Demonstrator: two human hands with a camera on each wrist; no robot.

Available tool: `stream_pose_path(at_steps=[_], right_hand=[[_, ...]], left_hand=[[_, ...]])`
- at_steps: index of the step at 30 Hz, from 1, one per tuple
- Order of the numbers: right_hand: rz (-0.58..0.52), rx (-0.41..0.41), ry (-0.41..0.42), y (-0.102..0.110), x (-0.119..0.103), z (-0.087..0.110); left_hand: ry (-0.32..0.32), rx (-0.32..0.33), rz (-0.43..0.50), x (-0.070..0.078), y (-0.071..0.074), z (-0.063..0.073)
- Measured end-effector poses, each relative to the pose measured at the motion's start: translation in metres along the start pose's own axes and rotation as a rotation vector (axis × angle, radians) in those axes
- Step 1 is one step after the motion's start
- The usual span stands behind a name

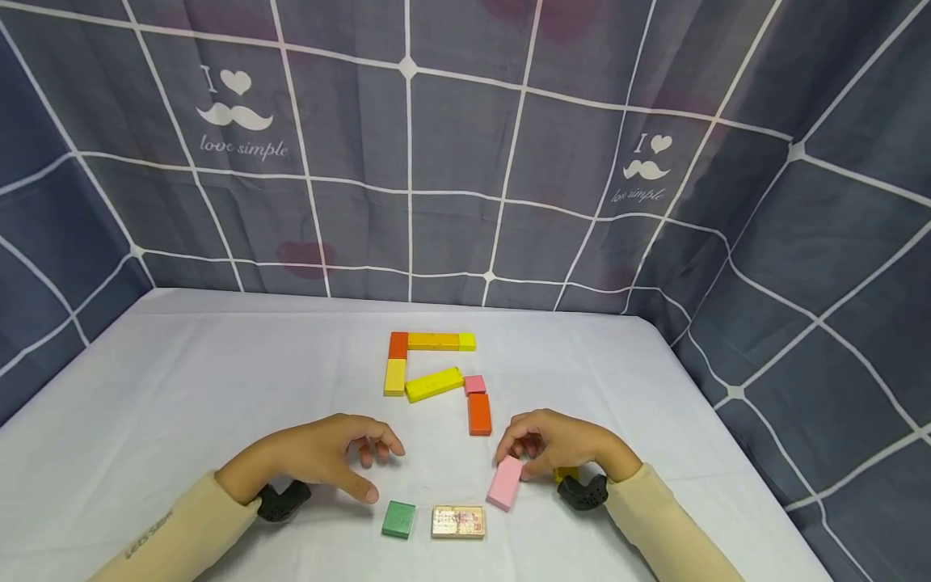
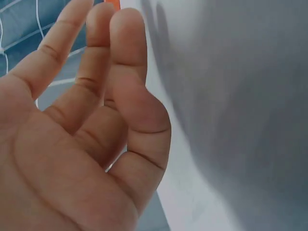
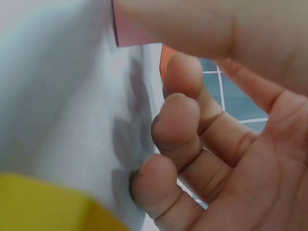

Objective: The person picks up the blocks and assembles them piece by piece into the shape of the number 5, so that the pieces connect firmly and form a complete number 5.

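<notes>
My right hand (image 1: 556, 443) pinches a pink block (image 1: 505, 483) between thumb and fingers, low over the white table. In the right wrist view the thumb lies over the pink block (image 3: 134, 31), and the other fingers curl loosely below. Over the left part of the table my left hand (image 1: 330, 453) holds nothing, its fingers relaxed and apart. A green block (image 1: 398, 519) lies just in front of its thumb. Beside that is a block with a printed, patterned top (image 1: 458, 522). A yellow block (image 1: 566, 474) sits partly hidden under my right wrist.
Farther back, blocks form a bent line: orange (image 1: 398, 345), amber (image 1: 433, 341), small yellow (image 1: 467, 342), pale yellow (image 1: 394, 377), bright yellow (image 1: 434, 384), small pink (image 1: 474, 385) and orange-red (image 1: 479, 415). A grey checked curtain (image 1: 458, 145) hangs behind the table (image 1: 218, 356) and on both sides.
</notes>
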State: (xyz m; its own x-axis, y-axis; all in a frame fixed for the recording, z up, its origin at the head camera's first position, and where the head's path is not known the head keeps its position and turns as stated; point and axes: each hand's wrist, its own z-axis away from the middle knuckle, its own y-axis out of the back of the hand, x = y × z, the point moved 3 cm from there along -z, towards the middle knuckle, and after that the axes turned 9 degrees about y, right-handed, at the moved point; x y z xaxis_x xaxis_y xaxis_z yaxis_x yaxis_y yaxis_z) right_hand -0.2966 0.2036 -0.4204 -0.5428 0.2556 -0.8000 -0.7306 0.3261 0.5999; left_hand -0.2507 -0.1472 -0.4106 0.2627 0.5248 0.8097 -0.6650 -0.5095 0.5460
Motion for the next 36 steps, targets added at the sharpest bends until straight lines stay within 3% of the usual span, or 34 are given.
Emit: stream_pose_path(at_steps=[4,10,15,19,36], right_hand=[[0.016,0.021,0.004,-0.001,-0.001,-0.002],[0.046,0.046,0.001,-0.003,-0.003,-0.008],[0.074,0.057,0.004,-0.005,-0.005,-0.013],[0.082,0.061,0.010,-0.007,-0.009,-0.017],[0.113,0.098,-0.038,-0.011,-0.013,-0.031]], left_hand=[[-0.045,-0.027,0.006,0.007,-0.008,0.002],[-0.060,-0.020,0.000,0.014,-0.021,0.002],[-0.087,0.036,-0.129,0.014,-0.029,0.001],[-0.073,0.055,-0.172,0.016,-0.033,0.002],[0.026,0.052,-0.175,0.022,-0.040,0.000]])
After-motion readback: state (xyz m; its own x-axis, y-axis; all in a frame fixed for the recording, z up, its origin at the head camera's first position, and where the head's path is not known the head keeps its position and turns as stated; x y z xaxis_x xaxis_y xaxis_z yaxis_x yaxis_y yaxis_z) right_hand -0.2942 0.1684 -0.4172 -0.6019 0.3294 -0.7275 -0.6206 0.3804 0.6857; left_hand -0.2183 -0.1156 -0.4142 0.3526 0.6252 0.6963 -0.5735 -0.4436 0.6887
